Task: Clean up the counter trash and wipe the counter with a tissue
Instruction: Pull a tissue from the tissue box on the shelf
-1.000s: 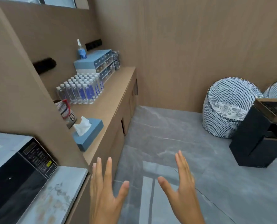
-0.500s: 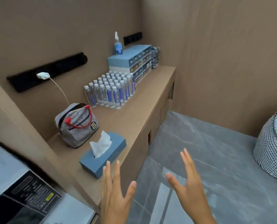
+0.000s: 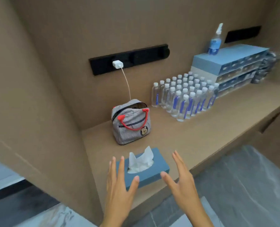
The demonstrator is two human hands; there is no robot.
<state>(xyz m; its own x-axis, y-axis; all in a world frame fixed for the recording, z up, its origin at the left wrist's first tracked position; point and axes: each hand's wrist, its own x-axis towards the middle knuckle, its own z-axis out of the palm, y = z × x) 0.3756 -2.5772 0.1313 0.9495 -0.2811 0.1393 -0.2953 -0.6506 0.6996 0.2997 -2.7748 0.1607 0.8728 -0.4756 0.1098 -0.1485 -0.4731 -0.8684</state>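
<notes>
A blue tissue box (image 3: 158, 167) lies near the front edge of the brown counter (image 3: 201, 133), with a white tissue (image 3: 140, 160) sticking up from its slot. My left hand (image 3: 119, 190) hovers over the box's left end, fingers spread, holding nothing. My right hand (image 3: 183, 182) floats just right of the box, also spread and empty. No loose trash shows on the counter.
A striped grey bag with red handles (image 3: 131, 123) stands behind the box, a charger cable (image 3: 127, 82) running into it from the black wall strip. Several water bottles (image 3: 185, 97), blue drawer boxes (image 3: 230, 68) and a spray bottle (image 3: 215, 41) sit further right.
The view has swung left and closer to the counter. Both hands have come forward from above the floor to either side of the tissue box.
</notes>
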